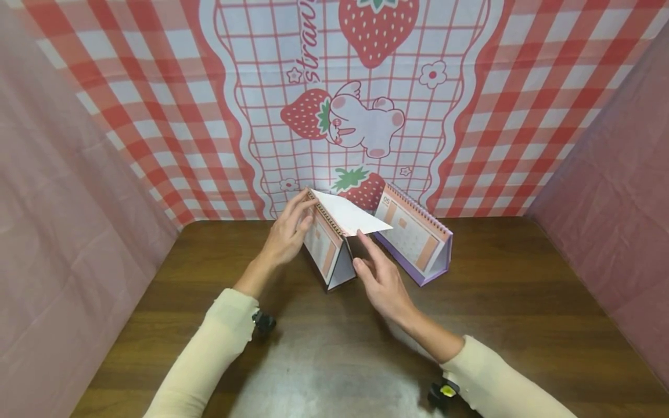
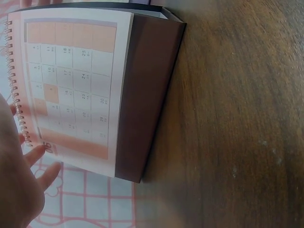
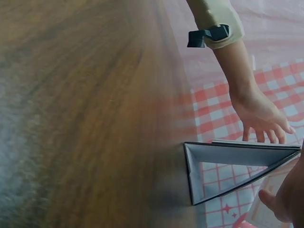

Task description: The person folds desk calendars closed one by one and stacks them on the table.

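A desk calendar with a dark brown stand (image 1: 340, 273) stands like a tent on the table. One white page (image 1: 350, 213) is lifted at its spiral binding and sticks out to the right. My left hand (image 1: 284, 235) rests at the far end of the binding, and in the left wrist view its fingertips (image 2: 35, 155) touch the front page beside the "06". From the near right, my right hand (image 1: 384, 284) reaches in with its index finger extended at the lifted page's lower edge. Its thumb is apart from the stand.
A second desk calendar, with a purple stand (image 1: 418, 273), is close on the right and shows "05". Behind the wooden table (image 1: 522, 302) hangs a red checked strawberry cloth (image 1: 366, 116). Pink curtains (image 1: 606, 128) flank both sides.
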The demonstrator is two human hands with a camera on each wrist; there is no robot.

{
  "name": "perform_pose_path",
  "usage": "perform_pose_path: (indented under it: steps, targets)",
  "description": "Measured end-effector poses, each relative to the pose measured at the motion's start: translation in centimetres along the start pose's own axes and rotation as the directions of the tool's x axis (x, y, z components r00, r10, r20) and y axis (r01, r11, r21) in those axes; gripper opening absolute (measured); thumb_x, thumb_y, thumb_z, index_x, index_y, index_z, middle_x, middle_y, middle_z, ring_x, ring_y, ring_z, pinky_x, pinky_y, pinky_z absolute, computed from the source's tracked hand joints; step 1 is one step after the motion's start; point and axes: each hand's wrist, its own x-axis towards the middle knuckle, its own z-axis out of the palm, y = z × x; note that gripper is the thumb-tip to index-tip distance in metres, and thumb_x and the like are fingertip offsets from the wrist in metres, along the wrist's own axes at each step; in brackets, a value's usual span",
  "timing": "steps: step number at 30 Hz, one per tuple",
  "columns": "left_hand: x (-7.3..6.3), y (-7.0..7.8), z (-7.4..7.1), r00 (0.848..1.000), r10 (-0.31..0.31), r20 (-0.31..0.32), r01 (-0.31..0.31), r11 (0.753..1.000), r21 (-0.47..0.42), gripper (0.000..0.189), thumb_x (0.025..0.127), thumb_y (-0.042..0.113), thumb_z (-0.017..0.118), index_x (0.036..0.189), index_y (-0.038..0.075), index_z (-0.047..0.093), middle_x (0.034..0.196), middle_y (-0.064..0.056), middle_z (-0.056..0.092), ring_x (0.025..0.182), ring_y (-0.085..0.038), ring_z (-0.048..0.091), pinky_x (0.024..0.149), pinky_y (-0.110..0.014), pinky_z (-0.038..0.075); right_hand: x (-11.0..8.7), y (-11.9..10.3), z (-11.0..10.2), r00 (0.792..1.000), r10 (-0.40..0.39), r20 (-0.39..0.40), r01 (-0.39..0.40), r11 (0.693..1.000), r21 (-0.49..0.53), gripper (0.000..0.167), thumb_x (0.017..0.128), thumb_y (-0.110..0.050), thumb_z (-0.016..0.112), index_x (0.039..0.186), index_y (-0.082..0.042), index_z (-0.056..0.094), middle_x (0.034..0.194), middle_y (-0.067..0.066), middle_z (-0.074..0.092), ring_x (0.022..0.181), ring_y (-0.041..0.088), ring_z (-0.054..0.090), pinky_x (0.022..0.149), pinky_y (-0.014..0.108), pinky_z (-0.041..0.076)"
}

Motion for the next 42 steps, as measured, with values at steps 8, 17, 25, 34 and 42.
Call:
perform_pose_path:
  steps: [8, 17, 25, 34, 42]
  targets:
    - [0.0, -0.2, 0.0, 1.0, 0.008, 0.008, -0.008, 1.0, 0.0, 0.076, 0.118, 0.066, 0.028, 0.163, 0.011, 0.057, 0.187, -0.011, 0.031, 0.164, -0.048, 0.047, 0.124, -0.075, 0.049, 0.7, -0.8, -0.2, 0.999, -0.043, -0.01, 0.043, 0.999, 0.012, 0.06, 0.114, -0.009, 0.06, 0.171, -0.001, 0.044, 0.179, 0.023, 0.044, 0.167, 0.043, 0.044, 0.125, 0.054, 0.053]
    - [0.0, -0.2, 0.0, 1.0, -0.001, 0.019, 0.001, 1.0, -0.002, 0.088, 0.115, 0.076, 0.023, 0.162, 0.01, 0.056, 0.188, -0.008, 0.03, 0.163, -0.047, 0.048, 0.12, -0.074, 0.052, 1.3, -2.1, -0.1, 0.994, -0.108, 0.001, 0.108, 0.994, -0.024, 0.06, 0.112, -0.009, 0.06, 0.17, -0.001, 0.046, 0.18, 0.023, 0.042, 0.168, 0.044, 0.042, 0.133, 0.055, 0.043]
    - [-0.1, -0.1, 0.0, 1.0, -0.016, 0.008, 0.016, 1.0, 0.006, 0.069, 0.12, 0.058, 0.032, 0.163, 0.01, 0.056, 0.187, -0.011, 0.031, 0.159, -0.048, 0.052, 0.118, -0.073, 0.054, 1.6, -2.8, 0.6, 0.986, -0.164, 0.036, 0.165, 0.985, -0.056, 0.059, 0.111, -0.012, 0.061, 0.168, 0.0, 0.049, 0.177, 0.023, 0.046, 0.169, 0.047, 0.039, 0.139, 0.065, 0.031]
    - [-0.2, -0.2, -0.3, 0.997, -0.06, -0.05, 0.054, 0.993, -0.11, 0.066, 0.122, 0.046, 0.032, 0.177, 0.009, 0.03, 0.178, -0.024, 0.044, 0.164, -0.047, 0.046, 0.133, -0.068, 0.042, 1.2, -2.6, 1.3, 0.976, -0.197, 0.095, 0.205, 0.975, -0.083, 0.057, 0.11, -0.013, 0.063, 0.165, -0.001, 0.054, 0.178, 0.016, 0.048, 0.171, 0.046, 0.036, 0.139, 0.067, 0.03]
    - [-0.3, -1.0, -1.5, 0.966, -0.127, -0.223, 0.069, 0.966, -0.249, 0.086, 0.12, 0.06, 0.023, 0.179, -0.001, 0.011, 0.185, -0.028, 0.027, 0.173, -0.045, 0.029, 0.145, -0.06, 0.024, 0.9, -2.1, 1.4, 0.962, -0.236, 0.134, 0.249, 0.964, -0.089, 0.055, 0.108, -0.012, 0.064, 0.161, 0.0, 0.058, 0.179, 0.018, 0.046, 0.172, 0.048, 0.033, 0.138, 0.071, 0.029]
